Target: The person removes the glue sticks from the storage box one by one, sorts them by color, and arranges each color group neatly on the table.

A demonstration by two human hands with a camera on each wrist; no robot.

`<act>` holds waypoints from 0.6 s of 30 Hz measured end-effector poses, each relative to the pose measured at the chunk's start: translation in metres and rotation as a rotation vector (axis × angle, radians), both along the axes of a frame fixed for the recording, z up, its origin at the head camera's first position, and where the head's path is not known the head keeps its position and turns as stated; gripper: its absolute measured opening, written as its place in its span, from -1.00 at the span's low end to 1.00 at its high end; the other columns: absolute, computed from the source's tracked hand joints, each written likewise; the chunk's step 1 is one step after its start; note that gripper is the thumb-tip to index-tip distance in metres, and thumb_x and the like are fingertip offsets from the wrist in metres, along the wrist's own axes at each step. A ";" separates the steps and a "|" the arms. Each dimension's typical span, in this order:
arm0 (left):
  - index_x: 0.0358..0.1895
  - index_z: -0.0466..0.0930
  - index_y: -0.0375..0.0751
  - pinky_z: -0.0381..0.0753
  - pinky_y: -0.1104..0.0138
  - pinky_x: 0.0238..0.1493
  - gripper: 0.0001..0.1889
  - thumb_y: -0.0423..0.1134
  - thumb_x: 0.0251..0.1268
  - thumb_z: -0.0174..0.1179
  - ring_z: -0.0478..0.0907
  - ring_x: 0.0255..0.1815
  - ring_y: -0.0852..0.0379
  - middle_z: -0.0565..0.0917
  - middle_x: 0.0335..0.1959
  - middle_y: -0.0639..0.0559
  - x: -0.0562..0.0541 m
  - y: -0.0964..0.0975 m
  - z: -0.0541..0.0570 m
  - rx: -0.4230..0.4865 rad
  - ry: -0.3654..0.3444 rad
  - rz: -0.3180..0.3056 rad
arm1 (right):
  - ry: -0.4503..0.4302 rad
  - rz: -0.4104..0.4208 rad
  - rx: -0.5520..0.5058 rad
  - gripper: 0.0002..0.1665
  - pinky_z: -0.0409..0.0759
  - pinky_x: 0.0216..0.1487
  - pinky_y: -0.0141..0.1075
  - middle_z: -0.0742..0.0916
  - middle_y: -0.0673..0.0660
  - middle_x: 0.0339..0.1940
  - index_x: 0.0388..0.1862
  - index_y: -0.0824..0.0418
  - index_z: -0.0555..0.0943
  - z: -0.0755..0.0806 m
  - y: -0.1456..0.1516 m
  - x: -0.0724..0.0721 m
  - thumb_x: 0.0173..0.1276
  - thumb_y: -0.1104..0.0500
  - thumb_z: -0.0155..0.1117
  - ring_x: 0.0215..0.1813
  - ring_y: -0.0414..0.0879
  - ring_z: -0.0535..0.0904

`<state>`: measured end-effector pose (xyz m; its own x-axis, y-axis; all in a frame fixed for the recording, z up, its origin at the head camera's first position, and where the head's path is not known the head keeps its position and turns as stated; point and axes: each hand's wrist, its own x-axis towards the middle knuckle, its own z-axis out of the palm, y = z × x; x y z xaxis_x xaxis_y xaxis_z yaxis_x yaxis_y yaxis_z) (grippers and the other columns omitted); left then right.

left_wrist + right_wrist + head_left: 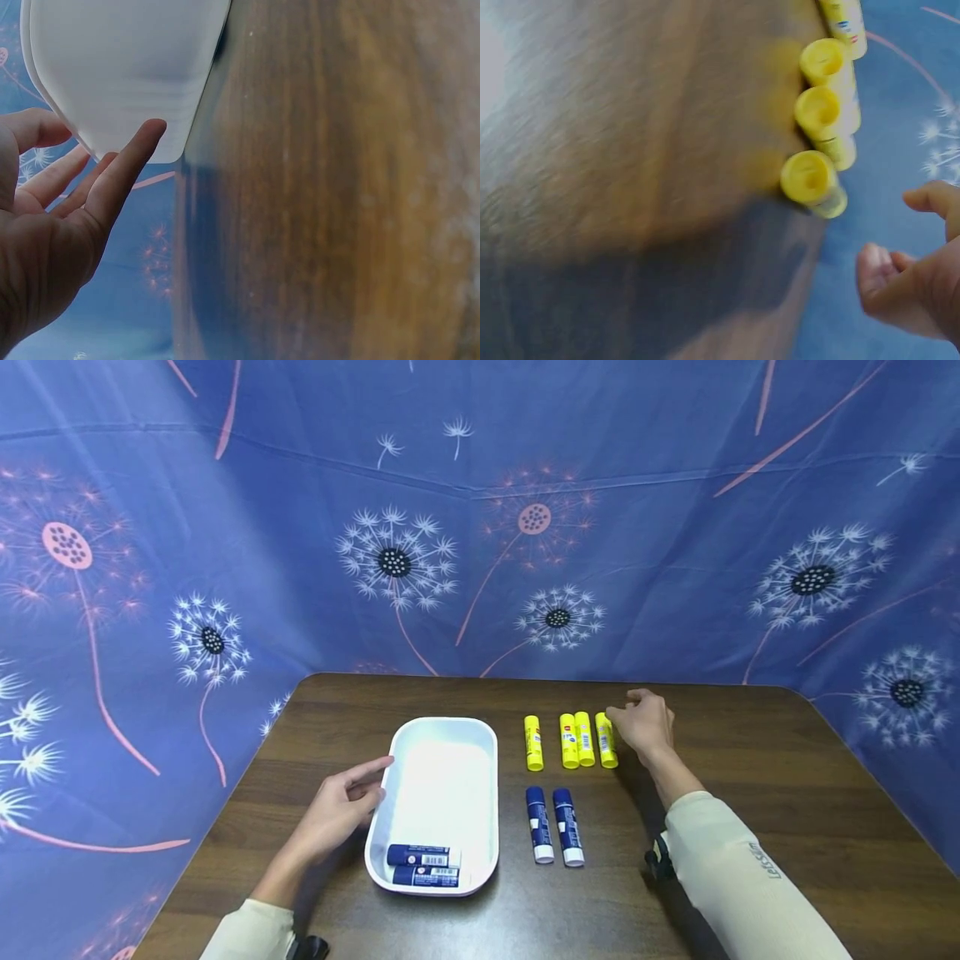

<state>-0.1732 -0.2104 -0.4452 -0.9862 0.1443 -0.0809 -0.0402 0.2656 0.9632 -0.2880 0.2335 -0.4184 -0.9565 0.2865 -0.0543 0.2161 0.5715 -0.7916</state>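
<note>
My left hand (337, 810) touches the left side of a white tray (489, 802), its fingers loosely extended; in the left wrist view the fingertips (154, 131) lie along the tray's outer wall. Two blue glue sticks (426, 877) lie in the tray's near end. My right hand (645, 722) is beside the rightmost yellow glue stick (607, 745), at its far end. The right wrist view shows a gap between that stick (810, 178) and the loosely bent fingers, which hold nothing.
Left of the rightmost stick lie a touching pair of yellow glue sticks (576, 742) and a single yellow one (533, 743). Two blue glue sticks with white ends (555, 827) lie nearer, right of the tray. A patterned blue cloth (645, 527) hangs behind the wooden table (795, 793).
</note>
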 end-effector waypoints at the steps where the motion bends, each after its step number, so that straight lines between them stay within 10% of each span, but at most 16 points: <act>1: 0.47 0.45 -0.19 0.82 0.20 -0.03 -0.50 -0.40 0.51 0.10 0.63 0.28 -0.21 0.51 0.41 -0.40 0.000 0.000 0.000 -0.001 -0.001 0.001 | 0.021 0.009 -0.005 -0.25 0.52 0.34 0.12 0.59 0.43 0.34 0.52 0.36 0.37 0.003 -0.001 -0.001 0.44 0.09 0.27 0.46 0.35 0.34; 18: 0.46 0.47 -0.14 0.82 0.19 -0.03 -0.51 -0.37 0.51 0.13 0.64 0.28 -0.18 0.50 0.42 -0.37 0.000 0.000 0.000 -0.014 -0.006 0.019 | -0.034 0.713 -0.387 -0.39 0.72 0.18 -0.32 0.65 0.30 0.28 0.40 0.31 0.51 0.047 -0.074 0.020 0.38 0.30 0.38 0.17 -0.02 0.63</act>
<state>-0.1729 -0.2103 -0.4454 -0.9882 0.1248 -0.0884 -0.0507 0.2784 0.9591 -0.2677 0.1598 -0.3713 -0.8982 -0.4359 -0.0571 -0.0688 0.2678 -0.9610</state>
